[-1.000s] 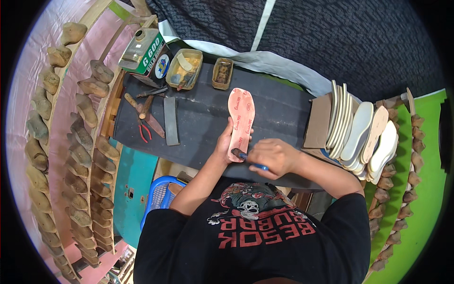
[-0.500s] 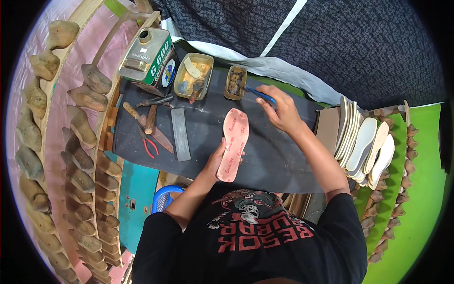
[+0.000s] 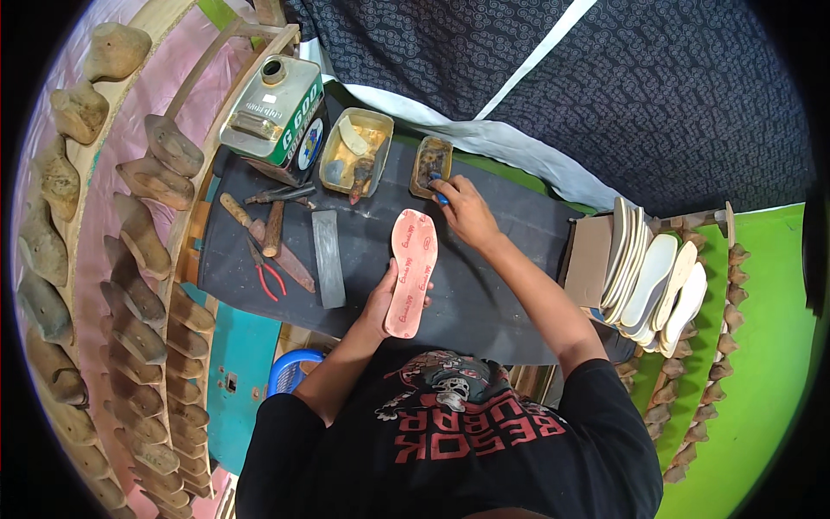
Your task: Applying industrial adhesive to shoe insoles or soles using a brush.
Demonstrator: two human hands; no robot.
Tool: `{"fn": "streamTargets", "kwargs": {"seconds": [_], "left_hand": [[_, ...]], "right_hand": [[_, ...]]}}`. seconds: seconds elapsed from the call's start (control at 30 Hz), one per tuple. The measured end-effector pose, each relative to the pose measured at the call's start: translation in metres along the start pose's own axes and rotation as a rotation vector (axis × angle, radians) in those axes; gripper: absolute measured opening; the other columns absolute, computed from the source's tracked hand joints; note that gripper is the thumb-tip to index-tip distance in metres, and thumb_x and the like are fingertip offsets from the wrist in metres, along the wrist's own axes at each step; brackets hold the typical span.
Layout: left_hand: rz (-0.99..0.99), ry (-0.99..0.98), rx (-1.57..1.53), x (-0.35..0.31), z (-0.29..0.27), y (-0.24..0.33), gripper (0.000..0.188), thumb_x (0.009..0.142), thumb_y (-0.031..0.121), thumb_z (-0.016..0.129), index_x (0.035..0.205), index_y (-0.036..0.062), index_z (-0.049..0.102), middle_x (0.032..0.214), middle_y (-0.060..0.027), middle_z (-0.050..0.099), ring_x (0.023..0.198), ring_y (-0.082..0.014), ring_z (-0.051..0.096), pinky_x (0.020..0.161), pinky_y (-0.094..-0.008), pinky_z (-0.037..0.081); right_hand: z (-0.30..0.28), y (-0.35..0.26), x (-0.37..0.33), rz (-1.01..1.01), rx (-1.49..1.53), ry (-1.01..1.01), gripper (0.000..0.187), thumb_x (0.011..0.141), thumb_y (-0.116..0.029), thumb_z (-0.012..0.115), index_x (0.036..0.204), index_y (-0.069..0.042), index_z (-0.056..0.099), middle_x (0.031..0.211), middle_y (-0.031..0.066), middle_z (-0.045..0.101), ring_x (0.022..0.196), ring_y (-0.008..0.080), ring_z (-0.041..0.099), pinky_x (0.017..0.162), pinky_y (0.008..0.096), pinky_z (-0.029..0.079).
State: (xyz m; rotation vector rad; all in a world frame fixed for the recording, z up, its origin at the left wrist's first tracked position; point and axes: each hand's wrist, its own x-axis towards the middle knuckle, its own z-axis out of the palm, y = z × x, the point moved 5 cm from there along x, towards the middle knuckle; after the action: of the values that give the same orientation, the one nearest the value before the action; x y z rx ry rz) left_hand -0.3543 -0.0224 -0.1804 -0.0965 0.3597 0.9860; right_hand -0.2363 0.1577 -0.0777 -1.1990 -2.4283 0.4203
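A pink shoe insole (image 3: 411,270) lies lengthwise on the dark work mat (image 3: 501,285). My left hand (image 3: 382,301) holds it by its near left edge. My right hand (image 3: 464,210) reaches to the far side, gripping a blue-handled brush (image 3: 439,192) whose tip dips into a small rectangular glue tin (image 3: 431,163).
A larger tin (image 3: 355,160) with scrapers, a green and white can (image 3: 272,111), a sharpening stone (image 3: 328,257), red-handled pliers (image 3: 266,273) and wooden-handled tools lie at the mat's left. White insoles (image 3: 654,281) are stacked at right. Wooden shoe lasts (image 3: 138,233) fill the left racks.
My right hand moved from the insole's near end out to the small tin with the brush. My left hand stays on the insole.
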Motion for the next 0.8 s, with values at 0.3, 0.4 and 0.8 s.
{"fn": "streamTargets", "kwargs": {"seconds": [0.3, 0.4, 0.8], "left_hand": [[-0.053, -0.049, -0.014, 0.009, -0.008, -0.003, 0.063, 0.107, 0.058, 0.037, 0.141, 0.0072, 0.052, 0.112, -0.0161, 0.068, 0.087, -0.0270, 0.069, 0.078, -0.0405, 0.059], [-0.054, 0.024, 0.024, 0.011, 0.002, -0.006, 0.061, 0.107, 0.057, 0.037, 0.141, 0.0083, 0.053, 0.113, -0.0141, 0.069, 0.088, -0.0260, 0.071, 0.076, -0.0366, 0.061], [0.204, 0.082, 0.387, -0.006, 0.034, -0.041, 0.047, 0.110, 0.027, 0.043, 0.151, 0.0039, 0.040, 0.125, -0.0119, 0.065, 0.105, -0.0191, 0.068, 0.092, -0.0355, 0.057]], "right_hand": [[-0.015, -0.001, -0.023, 0.090, 0.089, 0.093, 0.058, 0.080, 0.003, 0.059, 0.137, -0.003, 0.051, 0.118, 0.0202, 0.054, 0.111, 0.0366, 0.055, 0.095, 0.0436, 0.048], [0.001, 0.019, -0.070, 0.301, 0.299, 0.223, 0.051, 0.088, 0.000, 0.057, 0.139, -0.002, 0.049, 0.118, 0.0163, 0.057, 0.103, 0.0268, 0.060, 0.087, 0.0384, 0.052], [0.034, -0.022, -0.190, 0.885, 1.514, -0.056, 0.036, 0.106, -0.016, 0.057, 0.137, 0.002, 0.053, 0.094, 0.0083, 0.070, 0.062, 0.0136, 0.063, 0.056, 0.0273, 0.054]]}}
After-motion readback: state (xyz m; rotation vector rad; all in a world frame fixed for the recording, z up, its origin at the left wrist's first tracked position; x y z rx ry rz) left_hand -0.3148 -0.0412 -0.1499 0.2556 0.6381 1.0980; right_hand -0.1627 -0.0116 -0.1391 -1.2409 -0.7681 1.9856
